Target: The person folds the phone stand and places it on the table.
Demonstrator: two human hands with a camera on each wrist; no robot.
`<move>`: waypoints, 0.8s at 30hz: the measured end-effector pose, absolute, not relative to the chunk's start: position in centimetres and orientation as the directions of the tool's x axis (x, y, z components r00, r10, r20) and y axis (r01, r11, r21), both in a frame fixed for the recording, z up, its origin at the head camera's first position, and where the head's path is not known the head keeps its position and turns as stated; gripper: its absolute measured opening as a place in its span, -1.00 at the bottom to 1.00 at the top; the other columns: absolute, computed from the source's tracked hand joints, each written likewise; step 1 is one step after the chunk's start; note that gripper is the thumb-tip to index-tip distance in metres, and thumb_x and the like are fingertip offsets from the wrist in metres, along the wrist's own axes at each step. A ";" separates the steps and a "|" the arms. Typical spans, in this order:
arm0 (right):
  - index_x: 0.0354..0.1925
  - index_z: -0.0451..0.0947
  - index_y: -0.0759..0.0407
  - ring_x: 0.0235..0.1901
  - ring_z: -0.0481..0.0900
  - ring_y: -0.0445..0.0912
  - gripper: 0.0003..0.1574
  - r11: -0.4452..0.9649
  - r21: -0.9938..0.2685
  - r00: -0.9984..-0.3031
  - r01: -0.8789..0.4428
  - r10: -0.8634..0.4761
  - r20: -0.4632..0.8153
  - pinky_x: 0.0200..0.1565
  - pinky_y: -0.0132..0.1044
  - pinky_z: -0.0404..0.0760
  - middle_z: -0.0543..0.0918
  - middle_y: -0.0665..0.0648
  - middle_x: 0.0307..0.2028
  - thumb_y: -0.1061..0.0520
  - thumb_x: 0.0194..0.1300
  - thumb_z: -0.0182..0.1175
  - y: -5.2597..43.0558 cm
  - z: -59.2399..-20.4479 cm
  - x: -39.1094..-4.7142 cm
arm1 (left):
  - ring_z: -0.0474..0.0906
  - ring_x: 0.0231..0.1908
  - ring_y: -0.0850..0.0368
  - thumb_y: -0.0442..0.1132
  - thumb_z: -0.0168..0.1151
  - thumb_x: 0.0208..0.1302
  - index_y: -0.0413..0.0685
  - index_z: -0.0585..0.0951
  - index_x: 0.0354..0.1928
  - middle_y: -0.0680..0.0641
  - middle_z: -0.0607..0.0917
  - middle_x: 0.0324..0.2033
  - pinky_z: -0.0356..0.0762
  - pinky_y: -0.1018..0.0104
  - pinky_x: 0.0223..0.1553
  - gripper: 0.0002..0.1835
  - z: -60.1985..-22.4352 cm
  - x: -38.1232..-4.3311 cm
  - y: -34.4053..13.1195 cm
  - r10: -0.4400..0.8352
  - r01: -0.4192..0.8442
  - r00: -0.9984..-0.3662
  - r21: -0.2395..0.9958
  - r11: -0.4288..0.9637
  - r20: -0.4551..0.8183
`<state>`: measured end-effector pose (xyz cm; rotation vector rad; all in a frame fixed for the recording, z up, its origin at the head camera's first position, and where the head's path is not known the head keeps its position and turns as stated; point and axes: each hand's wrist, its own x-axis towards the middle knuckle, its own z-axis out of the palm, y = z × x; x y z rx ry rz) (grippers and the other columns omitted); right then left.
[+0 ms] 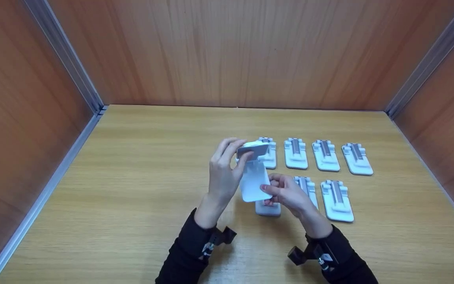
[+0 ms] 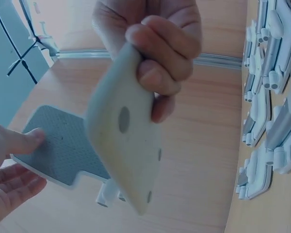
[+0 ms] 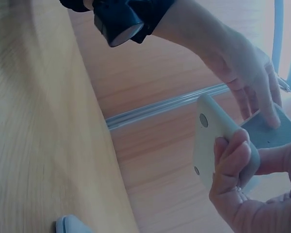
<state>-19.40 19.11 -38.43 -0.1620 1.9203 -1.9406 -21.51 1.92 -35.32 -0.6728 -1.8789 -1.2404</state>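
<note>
A white folding phone stand point(image 1: 253, 181) is held up above the table, unfolded, between both hands. My left hand point(image 1: 224, 175) pinches its upper plate, which has a grey textured pad point(image 2: 63, 145) in the left wrist view. The base point(image 2: 121, 131) is pinched at its edge by my right hand point(image 1: 290, 193), thumb on one face and curled fingers behind. Round grey feet dot the base's underside, also seen in the right wrist view, where the right hand point(image 3: 247, 189) grips a corner. The stand's hinge is partly hidden behind the base in the left wrist view.
Several folded phone stands lie in two rows at the right, including one at the far right point(image 1: 357, 159) and one in the near row point(image 1: 337, 201). Another point(image 1: 268, 209) lies partly under the right hand. Wood panels point(image 1: 235, 51) enclose the table point(image 1: 132, 177).
</note>
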 end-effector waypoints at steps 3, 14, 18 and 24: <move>-0.03 0.24 0.54 -0.51 0.57 -0.12 -0.55 0.035 -0.979 -0.912 0.203 -0.356 -0.202 -0.48 -0.41 0.56 0.60 0.13 -0.43 0.27 0.19 0.07 19.1 -38.5 -19.5 | 0.49 -0.35 0.15 -0.40 0.20 0.09 -0.27 0.58 -0.26 -0.09 0.52 -0.35 0.51 0.42 -0.33 -0.86 -35.4 -21.5 2.0 -0.006 0.795 -0.501 0.463 0.392 0.865; -0.04 0.23 0.57 -0.47 0.59 -0.09 -0.53 0.038 -0.981 -0.927 0.191 -0.320 -0.193 -0.50 -0.39 0.57 0.61 0.20 -0.39 0.28 0.16 0.09 19.1 -38.7 -19.7 | 0.30 -0.53 0.11 -0.58 0.22 -0.05 -0.33 0.55 -0.42 -0.09 0.37 -0.56 0.34 0.43 -0.56 -0.88 -35.6 -21.7 2.3 -0.041 0.819 -0.350 0.327 0.471 0.936; -0.03 0.24 0.55 -0.47 0.59 -0.09 -0.53 0.051 -0.978 -0.935 0.200 -0.287 -0.206 -0.51 -0.40 0.56 0.61 0.20 -0.38 0.27 0.16 0.08 19.1 -38.6 -19.8 | 0.33 -0.51 0.11 -0.62 0.20 -0.08 -0.32 0.53 -0.46 -0.08 0.39 -0.56 0.43 0.41 -0.45 -0.86 -35.7 -21.6 2.6 -0.025 0.828 -0.335 0.306 0.470 0.942; -0.02 0.23 0.56 -0.54 0.53 -0.12 -0.53 0.001 -0.978 -0.945 0.210 -0.254 -0.204 -0.54 -0.41 0.51 0.61 0.19 -0.40 0.27 0.18 0.07 19.4 -38.3 -20.0 | 0.33 -0.52 0.12 -0.60 0.20 -0.07 -0.29 0.52 -0.49 -0.07 0.38 -0.58 0.36 0.50 -0.55 -0.87 -36.1 -21.3 3.4 0.010 0.857 -0.308 0.273 0.436 0.951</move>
